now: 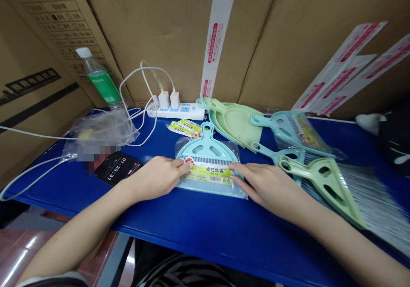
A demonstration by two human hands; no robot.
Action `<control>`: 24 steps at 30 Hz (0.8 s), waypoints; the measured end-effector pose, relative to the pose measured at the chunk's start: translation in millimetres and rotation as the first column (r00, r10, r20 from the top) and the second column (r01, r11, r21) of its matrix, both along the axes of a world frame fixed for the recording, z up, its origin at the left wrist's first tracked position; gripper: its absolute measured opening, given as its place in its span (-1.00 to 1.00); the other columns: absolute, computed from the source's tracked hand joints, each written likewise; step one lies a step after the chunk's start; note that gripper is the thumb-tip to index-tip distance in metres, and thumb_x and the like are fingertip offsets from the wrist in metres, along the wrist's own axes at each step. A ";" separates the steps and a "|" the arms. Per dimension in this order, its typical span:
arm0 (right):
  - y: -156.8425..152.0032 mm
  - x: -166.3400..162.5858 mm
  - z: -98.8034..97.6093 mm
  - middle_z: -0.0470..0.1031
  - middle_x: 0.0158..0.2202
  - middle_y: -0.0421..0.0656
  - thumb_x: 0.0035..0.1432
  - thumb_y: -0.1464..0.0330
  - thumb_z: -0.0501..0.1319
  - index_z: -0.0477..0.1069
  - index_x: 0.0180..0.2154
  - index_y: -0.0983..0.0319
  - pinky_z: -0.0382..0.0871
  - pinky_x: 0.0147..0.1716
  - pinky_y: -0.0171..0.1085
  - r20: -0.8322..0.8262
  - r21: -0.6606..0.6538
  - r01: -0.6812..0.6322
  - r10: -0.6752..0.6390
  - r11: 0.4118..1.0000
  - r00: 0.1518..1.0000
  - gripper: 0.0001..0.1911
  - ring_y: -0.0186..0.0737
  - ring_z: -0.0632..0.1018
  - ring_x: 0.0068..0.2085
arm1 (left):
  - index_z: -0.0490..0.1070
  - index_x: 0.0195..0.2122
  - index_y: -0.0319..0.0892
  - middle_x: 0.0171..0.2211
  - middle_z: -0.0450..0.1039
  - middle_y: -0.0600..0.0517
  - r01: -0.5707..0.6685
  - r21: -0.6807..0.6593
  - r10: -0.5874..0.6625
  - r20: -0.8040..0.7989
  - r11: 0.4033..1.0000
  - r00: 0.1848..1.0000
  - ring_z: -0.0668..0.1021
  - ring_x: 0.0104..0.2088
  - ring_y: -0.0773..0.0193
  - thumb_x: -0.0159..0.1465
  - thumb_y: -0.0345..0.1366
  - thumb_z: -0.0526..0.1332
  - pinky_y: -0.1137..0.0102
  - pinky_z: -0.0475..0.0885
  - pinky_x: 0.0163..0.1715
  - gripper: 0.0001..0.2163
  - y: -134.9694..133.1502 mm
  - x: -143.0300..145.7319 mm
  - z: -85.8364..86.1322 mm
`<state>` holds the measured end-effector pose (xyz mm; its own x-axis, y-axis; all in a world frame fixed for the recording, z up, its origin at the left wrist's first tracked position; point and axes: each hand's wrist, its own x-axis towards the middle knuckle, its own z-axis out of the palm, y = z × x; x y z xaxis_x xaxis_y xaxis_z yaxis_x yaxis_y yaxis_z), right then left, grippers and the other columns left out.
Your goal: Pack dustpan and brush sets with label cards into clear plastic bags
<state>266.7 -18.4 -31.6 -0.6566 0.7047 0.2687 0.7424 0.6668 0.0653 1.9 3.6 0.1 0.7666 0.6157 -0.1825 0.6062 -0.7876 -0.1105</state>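
A light blue dustpan (209,149) with a brush lies flat in a clear plastic bag (237,191) in front of me, handle pointing away. Across it runs a yellow-green and white printed label (208,171). My left hand (162,176) is closed at the label's left end, fingertips touching it. At the right end, my right hand (264,184) is closed with thumb and fingers on the label and bag edge. Whether the label is inside or on top of the bag I cannot tell. Just behind lie loose matching labels (185,128).
Green and blue dustpans (241,122) are stacked behind. To the right are a bagged set (294,131), a green brush (326,184) and clear bags (381,201). On the left are a phone (117,169), cables, a bottle (104,84) and a power strip (192,112). Cardboard (173,35) stands behind.
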 end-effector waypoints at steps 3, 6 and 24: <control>0.5 0.1 -0.4 0.58 -0.46 -0.10 0.35 0.36 -0.09 0.43 -0.22 0.27 0.33 -0.55 -0.26 0.002 0.003 -0.001 0.001 1.000 1.000 -0.68 -0.16 0.58 -0.50 | 0.36 -0.19 -0.20 -0.23 0.53 0.00 0.005 0.011 -0.006 0.009 1.000 1.000 0.58 -0.38 0.24 0.26 -0.49 0.03 0.38 0.43 -0.37 -0.82 -0.2 -0.3 0.2; 0.5 0.3 0.0 0.59 -0.44 -0.09 0.34 0.36 -0.06 0.43 -0.21 0.26 0.33 -0.54 -0.27 0.017 -0.008 0.014 -0.014 1.000 1.000 -0.70 -0.17 0.58 -0.48 | 0.36 -0.19 -0.20 -0.23 0.53 -0.01 0.005 0.006 -0.005 0.012 1.000 1.000 0.58 -0.37 0.25 0.26 -0.49 0.02 0.39 0.43 -0.36 -0.82 -0.2 -0.5 0.3; -0.1 0.6 -0.3 0.59 -0.42 -0.07 0.34 0.37 -0.05 0.42 -0.21 0.28 0.36 -0.55 -0.24 -0.013 -0.023 -0.002 0.002 1.000 1.000 -0.72 -0.13 0.59 -0.48 | 0.36 -0.18 -0.20 -0.22 0.53 0.00 -0.008 -0.002 0.008 -0.002 1.000 1.000 0.59 -0.37 0.22 0.26 -0.49 0.05 0.37 0.43 -0.37 -0.83 0.2 0.3 1.0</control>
<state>267.3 -18.5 -31.9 -0.6546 0.7094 0.2612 0.7418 0.6694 0.0406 2.2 3.8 1.1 0.7613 0.6214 -0.1852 0.6123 -0.7829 -0.1103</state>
